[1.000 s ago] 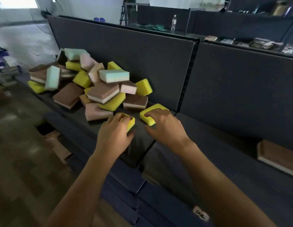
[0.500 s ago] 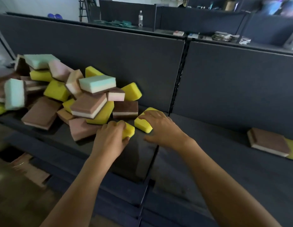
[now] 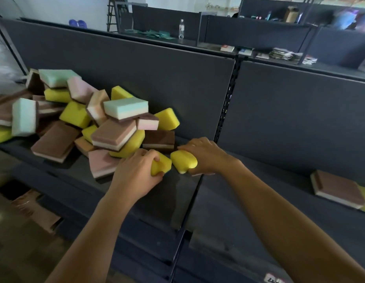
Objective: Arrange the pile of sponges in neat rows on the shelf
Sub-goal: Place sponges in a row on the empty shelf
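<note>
Left hand (image 3: 136, 177) grasps 1 yellow sponge (image 3: 162, 166), right hand (image 3: 206, 156) a second yellow sponge (image 3: 182, 161), just right of the pile (image 3: 113, 133). Fingers hide their long axes; the shelf label (image 3: 273, 279) is too blurred to read.

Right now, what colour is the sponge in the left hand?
Yellow. The left hand grips that sponge; head view.

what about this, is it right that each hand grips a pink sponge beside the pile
Not quite: the colour is wrong. The head view shows the left hand gripping a yellow sponge, not a pink one, and the right hand gripping a second yellow sponge, both beside the pile.
</note>
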`<act>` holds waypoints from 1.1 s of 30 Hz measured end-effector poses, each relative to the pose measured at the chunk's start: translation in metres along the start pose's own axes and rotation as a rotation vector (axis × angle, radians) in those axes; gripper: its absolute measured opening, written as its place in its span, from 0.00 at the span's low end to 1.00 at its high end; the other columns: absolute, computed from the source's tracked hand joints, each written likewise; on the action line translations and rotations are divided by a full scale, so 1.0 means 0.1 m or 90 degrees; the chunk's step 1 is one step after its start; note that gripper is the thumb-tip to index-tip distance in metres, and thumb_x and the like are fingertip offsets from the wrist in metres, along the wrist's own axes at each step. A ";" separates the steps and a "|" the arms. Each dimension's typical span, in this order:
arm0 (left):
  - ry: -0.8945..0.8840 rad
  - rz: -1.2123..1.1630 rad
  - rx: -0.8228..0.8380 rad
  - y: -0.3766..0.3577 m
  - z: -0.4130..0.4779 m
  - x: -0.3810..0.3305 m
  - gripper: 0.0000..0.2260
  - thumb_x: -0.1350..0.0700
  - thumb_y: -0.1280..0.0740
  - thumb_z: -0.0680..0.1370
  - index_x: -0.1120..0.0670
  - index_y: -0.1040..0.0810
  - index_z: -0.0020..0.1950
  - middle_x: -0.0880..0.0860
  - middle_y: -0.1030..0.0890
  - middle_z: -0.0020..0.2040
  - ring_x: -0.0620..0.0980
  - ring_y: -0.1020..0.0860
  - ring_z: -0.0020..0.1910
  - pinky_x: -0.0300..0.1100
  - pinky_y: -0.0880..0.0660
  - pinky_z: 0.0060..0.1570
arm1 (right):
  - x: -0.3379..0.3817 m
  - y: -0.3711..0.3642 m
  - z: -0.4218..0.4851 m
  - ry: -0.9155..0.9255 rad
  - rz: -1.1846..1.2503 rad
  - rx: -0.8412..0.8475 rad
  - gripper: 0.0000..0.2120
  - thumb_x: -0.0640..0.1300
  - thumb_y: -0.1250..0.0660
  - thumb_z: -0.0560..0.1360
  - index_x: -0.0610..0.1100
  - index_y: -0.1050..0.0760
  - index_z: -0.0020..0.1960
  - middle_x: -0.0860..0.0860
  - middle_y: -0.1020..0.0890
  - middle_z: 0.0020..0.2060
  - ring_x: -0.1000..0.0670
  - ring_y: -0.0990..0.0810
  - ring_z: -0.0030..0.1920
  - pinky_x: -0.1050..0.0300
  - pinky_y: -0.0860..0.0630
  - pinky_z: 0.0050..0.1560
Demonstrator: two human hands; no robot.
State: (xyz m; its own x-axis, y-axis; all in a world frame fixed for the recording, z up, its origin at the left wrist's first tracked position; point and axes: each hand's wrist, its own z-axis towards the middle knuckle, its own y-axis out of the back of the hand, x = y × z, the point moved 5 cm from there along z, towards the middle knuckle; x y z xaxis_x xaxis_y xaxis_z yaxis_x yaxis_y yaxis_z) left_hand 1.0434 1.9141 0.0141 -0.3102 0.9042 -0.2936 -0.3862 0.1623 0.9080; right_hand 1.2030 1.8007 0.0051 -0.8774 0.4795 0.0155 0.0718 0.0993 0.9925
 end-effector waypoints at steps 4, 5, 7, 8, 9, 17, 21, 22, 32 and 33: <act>-0.026 -0.029 0.019 0.00 0.05 -0.14 0.18 0.46 0.26 0.70 0.49 0.25 0.56 0.50 0.22 0.54 0.54 0.22 0.51 0.48 0.25 0.46 | -0.15 0.09 -0.28 -0.066 0.073 -0.051 0.36 0.59 0.26 0.66 0.58 0.34 0.71 0.47 0.29 0.60 0.43 0.28 0.61 0.45 0.27 0.60; -0.040 -0.035 0.022 0.00 0.06 -0.20 0.18 0.46 0.26 0.70 0.49 0.25 0.56 0.50 0.21 0.53 0.54 0.22 0.51 0.48 0.25 0.45 | -0.19 0.13 -0.41 -0.090 0.093 -0.070 0.35 0.59 0.26 0.67 0.58 0.34 0.72 0.48 0.29 0.60 0.43 0.28 0.61 0.45 0.27 0.60; -0.071 -0.044 0.027 -0.01 0.08 -0.36 0.18 0.45 0.26 0.70 0.49 0.25 0.56 0.50 0.21 0.52 0.54 0.22 0.50 0.47 0.26 0.43 | -0.29 0.16 -0.67 -0.144 0.112 -0.107 0.33 0.61 0.28 0.67 0.60 0.33 0.70 0.50 0.27 0.61 0.46 0.26 0.62 0.47 0.26 0.59; -0.092 -0.048 0.029 -0.02 0.10 -0.44 0.18 0.45 0.27 0.71 0.49 0.25 0.56 0.50 0.21 0.53 0.53 0.22 0.49 0.45 0.28 0.41 | -0.35 0.16 -0.82 -0.169 0.112 -0.128 0.31 0.62 0.29 0.67 0.60 0.32 0.68 0.52 0.26 0.61 0.46 0.26 0.62 0.48 0.26 0.58; -0.115 -0.051 0.033 -0.04 0.10 -0.54 0.18 0.44 0.27 0.71 0.49 0.25 0.56 0.49 0.21 0.53 0.52 0.22 0.50 0.44 0.30 0.40 | -0.40 0.15 -0.97 -0.190 0.109 -0.152 0.30 0.63 0.30 0.67 0.61 0.31 0.67 0.53 0.25 0.61 0.47 0.25 0.62 0.49 0.26 0.58; -0.288 -0.127 0.127 -0.35 0.02 -1.53 0.19 0.42 0.29 0.73 0.47 0.27 0.60 0.43 0.27 0.60 0.49 0.24 0.54 0.43 0.32 0.45 | -0.87 0.04 -2.22 -0.371 0.135 -0.255 0.33 0.63 0.31 0.65 0.58 0.29 0.68 0.53 0.24 0.63 0.44 0.25 0.62 0.47 0.28 0.60; -0.374 -0.157 0.176 -0.53 -0.15 -2.14 0.19 0.42 0.29 0.73 0.46 0.27 0.60 0.42 0.27 0.61 0.49 0.25 0.55 0.43 0.31 0.47 | -1.08 -0.05 -2.87 -0.447 0.125 -0.266 0.34 0.57 0.25 0.67 0.57 0.31 0.71 0.53 0.27 0.66 0.46 0.27 0.65 0.51 0.31 0.60; -0.392 -0.162 0.184 -0.57 -0.19 -2.30 0.19 0.42 0.29 0.73 0.46 0.27 0.60 0.42 0.27 0.61 0.49 0.25 0.55 0.44 0.30 0.48 | -1.14 -0.08 -3.03 -0.462 0.118 -0.267 0.35 0.57 0.25 0.67 0.57 0.32 0.71 0.54 0.27 0.66 0.46 0.28 0.65 0.51 0.31 0.60; -0.465 -0.171 0.233 -1.03 -0.53 -3.85 0.19 0.45 0.28 0.73 0.47 0.27 0.62 0.43 0.27 0.63 0.48 0.25 0.57 0.43 0.28 0.48 | -1.99 -0.30 -4.34 -0.510 0.092 -0.289 0.34 0.60 0.25 0.69 0.54 0.30 0.71 0.53 0.26 0.66 0.46 0.27 0.65 0.50 0.30 0.59; -0.464 -0.170 0.237 -1.07 -0.55 -3.99 0.20 0.45 0.28 0.73 0.47 0.27 0.62 0.43 0.27 0.64 0.48 0.25 0.57 0.43 0.29 0.49 | -2.10 -0.31 -4.44 -0.509 0.092 -0.287 0.34 0.60 0.25 0.69 0.54 0.31 0.71 0.54 0.26 0.66 0.46 0.28 0.65 0.51 0.30 0.59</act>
State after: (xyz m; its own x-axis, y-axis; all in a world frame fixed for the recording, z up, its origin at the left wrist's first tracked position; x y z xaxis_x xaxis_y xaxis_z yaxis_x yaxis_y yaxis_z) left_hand 1.1609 1.5142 0.0175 0.4353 0.8245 -0.3614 -0.0173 0.4091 0.9123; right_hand 1.1747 1.3096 0.0252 -0.2745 0.9359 0.2208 -0.1826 -0.2762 0.9436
